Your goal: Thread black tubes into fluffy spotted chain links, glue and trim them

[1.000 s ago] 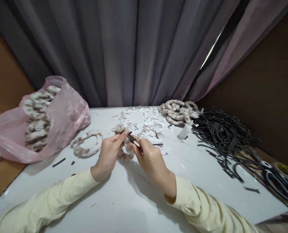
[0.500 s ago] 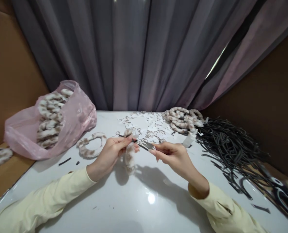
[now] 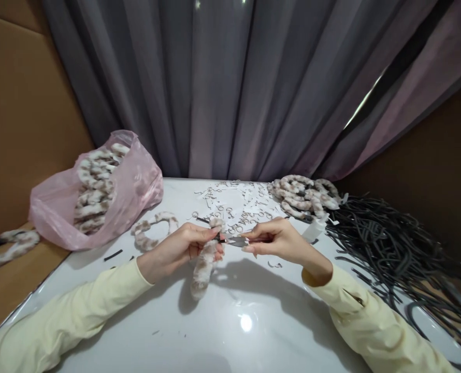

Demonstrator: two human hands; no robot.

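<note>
My left hand (image 3: 179,243) is closed on a fluffy white-and-brown tube (image 3: 203,269), pinching it near its upper end. A dark cord end (image 3: 218,237) shows at the fingertips, and the tube's lower part hangs towards me. My right hand (image 3: 275,238) is closed on small metal snips (image 3: 237,241), whose blades point left. Their tips meet or nearly meet the cord end; exact contact cannot be made out. Most of the snips' handle is hidden in the fingers. Behind my left wrist lies a fluffy ring (image 3: 147,239) of the same material.
A pink plastic bag (image 3: 137,191) full of fluffy rings stands at left. Small wire hooks and white scraps (image 3: 249,212) litter the table's back. Fluffy rings (image 3: 304,194), a white bottle (image 3: 314,229) and a heap of black cords (image 3: 389,248) are at right.
The snips' blades have come together and moved left, up to the cord at my left fingertips. The fluffy tube has tilted, its lower end swinging left. The view has shifted slightly.
</note>
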